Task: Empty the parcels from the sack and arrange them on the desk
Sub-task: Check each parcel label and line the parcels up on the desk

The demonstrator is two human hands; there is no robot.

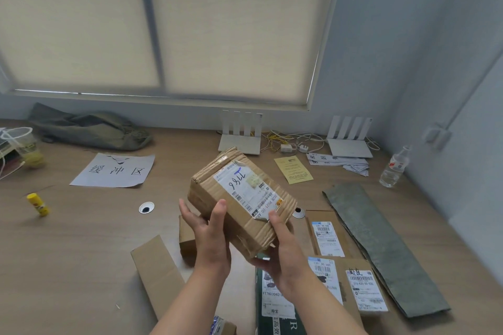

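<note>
Hands first: the left grip (211,239) is clasping the near left side of the cardboard parcel (217,193), thumb lying up along it. The right grip (285,253) is cupping the near lower corner from beneath, thumb pressing on the edge of the white label (245,187). Both are holding the parcel clear of the surface (68,239), at the centre of the frame.

The parcel is tilting label-up toward me. Its long axis is running from upper left to lower right of the frame, so most of it is reaching away from the grips toward the window.

I am judging the set-down as the step in hand. Bare surface is lying on the left grip's side, and the labelled parcels (364,291) are lying on the right grip's side.

Under the grips a small brown box (186,236), a flat carton (158,275) and a dark green parcel (275,304) are resting close together. A flattened grey-green sack (381,247) is stretching along the right of the frame.

Farther out, a paper sign (114,170), a yellow glue stick (38,204), an olive bag (89,130), two white routers (241,141) and a water bottle (393,168) are sitting toward the wall. Drawn blinds (81,22) are covering the window above.
</note>
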